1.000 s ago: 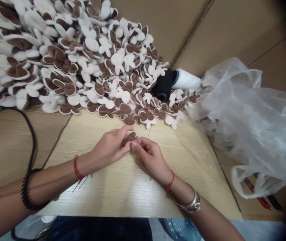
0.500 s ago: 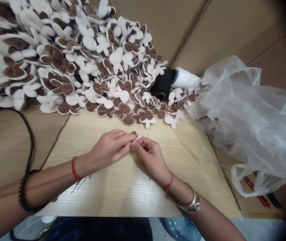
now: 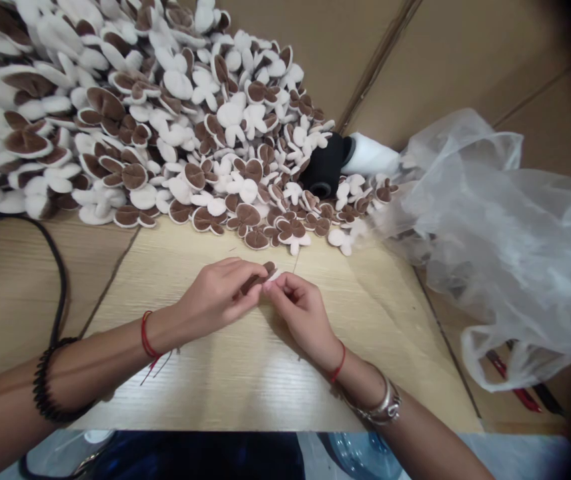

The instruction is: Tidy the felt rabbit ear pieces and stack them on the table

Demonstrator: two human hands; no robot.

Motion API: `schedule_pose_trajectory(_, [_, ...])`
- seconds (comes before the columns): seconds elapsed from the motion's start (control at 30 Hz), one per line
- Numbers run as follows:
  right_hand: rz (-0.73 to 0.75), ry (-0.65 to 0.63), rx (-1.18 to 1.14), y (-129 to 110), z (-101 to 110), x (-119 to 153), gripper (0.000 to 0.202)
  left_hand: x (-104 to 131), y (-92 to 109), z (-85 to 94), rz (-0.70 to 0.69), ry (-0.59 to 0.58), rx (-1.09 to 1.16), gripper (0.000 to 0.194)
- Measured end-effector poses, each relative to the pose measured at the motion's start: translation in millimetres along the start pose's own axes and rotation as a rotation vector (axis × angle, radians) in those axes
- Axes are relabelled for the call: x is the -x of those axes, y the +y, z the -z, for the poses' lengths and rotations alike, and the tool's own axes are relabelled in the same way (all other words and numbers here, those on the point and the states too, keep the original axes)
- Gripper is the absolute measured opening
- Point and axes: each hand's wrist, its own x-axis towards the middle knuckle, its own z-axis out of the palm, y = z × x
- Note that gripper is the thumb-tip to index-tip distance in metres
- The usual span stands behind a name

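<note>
left hand: your thumb and fingers are clamped on the small plush piece, brown side partly showing between them.
right hand: your thumb and forefinger are pinched together at the white edge of that same piece, fingertips beside those of your left.
small plush piece: held up between your two hands, over the pale board, near the front of the pile; your fingers hide much of its outline.
pile: brown-and-white lobed pieces heaped behind your hands, spreading toward your left.
spools: a black one and a white one lie at the right end of the heap.
plastic bag: clear and crumpled, to your right, a loop of it lying partly over a red tool.
black cable: curves down on your left, beyond the board's edge.
</note>
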Motion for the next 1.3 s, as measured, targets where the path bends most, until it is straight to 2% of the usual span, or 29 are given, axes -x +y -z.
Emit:
schedule_pose_trajectory(0.13, [0.034, -0.002, 0.022, 1.0, -0.3, 0.6, 0.028, -0.8, 3.1, 1.0, 0.05, 0.024, 0.045, 0.008])
schedule_pose_trajectory(0.2, [0.053, -0.011, 0.028, 0.9, -0.1, 1.1, 0.026, -0.7, 5.1, 0.1, 0.127, 0.022, 0.103, 0.008])
schedule_pose_trajectory(0.27, [0.079, -0.029, 0.033, 0.0, 0.3, 1.9, 0.023, -1.2, 7.4, -1.3, 0.306, 0.025, 0.247, 0.008])
schedule_pose_trajectory(0.4, [0.129, -0.084, 0.028, -2.2, 1.1, 2.9, 0.016, -5.6, 9.5, -1.8, 0.72, 0.03, 0.725, 0.015])
schedule_pose_trajectory(0.47, [0.12, -0.097, 0.009, -2.2, 2.7, 1.4, 0.015, -8.7, 8.7, 0.0, 0.826, 0.044, 0.911, 0.016])
schedule_pose_trajectory(0.53, [0.084, -0.108, -0.017, -1.4, 6.2, -2.1, 0.014, -10.8, 7.5, 2.9, 0.87, 0.049, 1.05, 0.017])
schedule_pose_trajectory(0.6, [0.035, -0.147, -0.041, -0.5, 11.8, -6.9, 0.013, -11.0, 6.8, 6.4, 0.862, -0.012, 1.163, 0.017])
schedule_pose_trajectory(0.67, [-0.013, -0.193, -0.042, -0.8, 18.6, -11.7, 0.013, -9.5, 7.6, 9.7, 0.805, -0.204, 1.221, 0.017])
schedule_pose_trajectory(0.73, [-0.036, -0.194, -0.006, -3.1, 24.7, -14.4, 0.015, -7.2, 10.3, 12.0, 0.741, -0.443, 1.178, 0.014])
schedule_pose_trajectory(0.8, [-0.016, -0.17, 0.054, -8.1, 28.4, -13.8, 0.017, -5.1, 14.1, 12.5, 0.671, -0.568, 1.013, 0.009])
schedule_pose_trajectory(0.93, [0.143, -0.194, 0.237, -21.2, 27.5, -6.1, 0.017, -4.5, 17.8, 9.2, 0.505, -0.479, 0.611, 0.006])
schedule_pose_trajectory(1.03, [0.21, -0.105, 0.303, -25.0, 25.0, -2.3, 0.017, -4.2, 12.1, 4.9, 0.398, -0.395, 0.412, 0.006])
schedule_pose_trajectory(1.13, [0.129, 0.007, 0.275, -20.4, 25.7, -4.6, 0.018, -1.4, 2.4, 0.5, 0.222, -0.32, 0.166, 0.008])
schedule_pose_trajectory(1.2, [0.064, 0.001, 0.273, -15.2, 27.8, -8.2, 0.02, 1.1, -3.1, -1.8, 0.143, -0.322, 0.029, 0.016])
schedule_pose_trajectory(1.3, [0.037, -0.043, 0.324, -9.2, 31.5, -12.5, 0.024, 3.5, -7.6, -2.9, 0.136, -0.348, -0.107, 0.037])
